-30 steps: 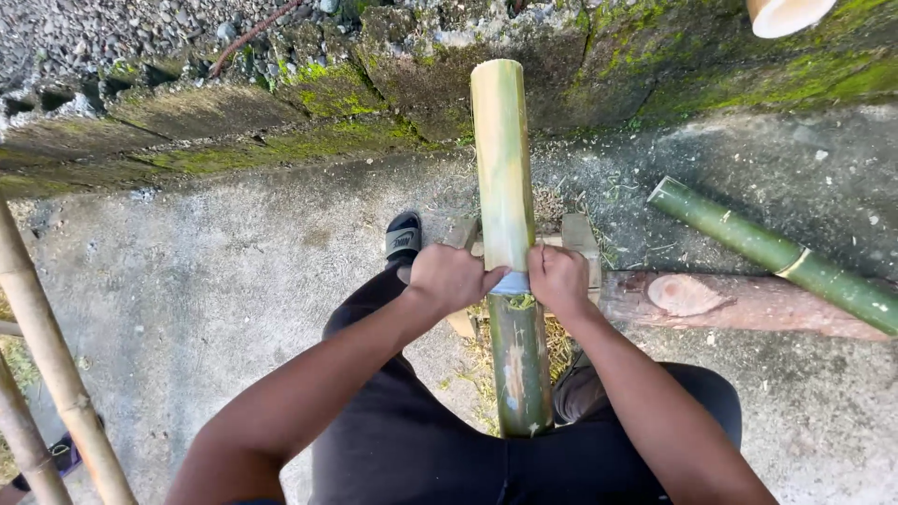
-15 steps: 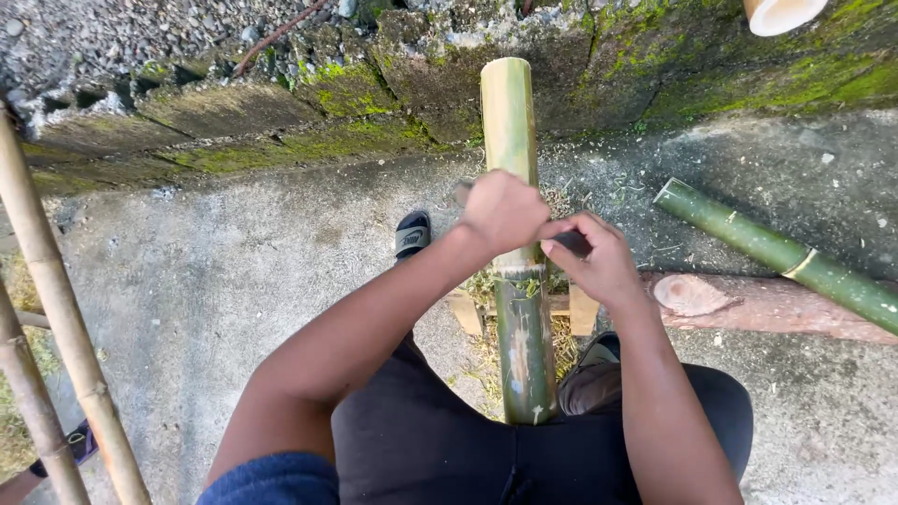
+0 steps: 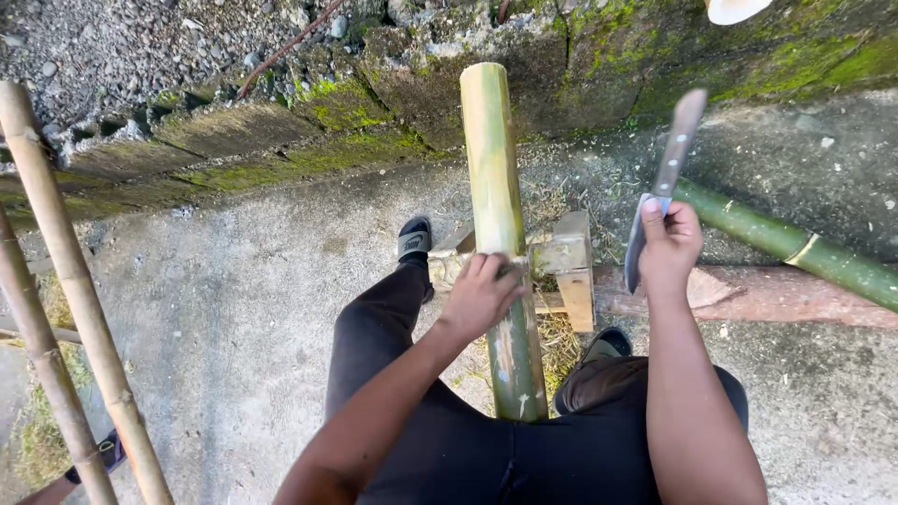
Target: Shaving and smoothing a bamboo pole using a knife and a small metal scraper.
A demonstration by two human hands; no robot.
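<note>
left hand (image 3: 482, 295) grip: bamboo pole (image 3: 496, 187) | right hand (image 3: 669, 243) grip: knife (image 3: 666, 178) (raised)

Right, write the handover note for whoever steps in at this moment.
Left hand: gripping the bamboo pole where it rests on the wooden block stand.
Right hand: raised, grip closed on a long knife, blade up and clear of the pole.
Pole runs between the legs, far end toward the mossy wall.
Done: shavings lie around the stand.
Left: no cut visible in the pole's upper stretch.
</note>
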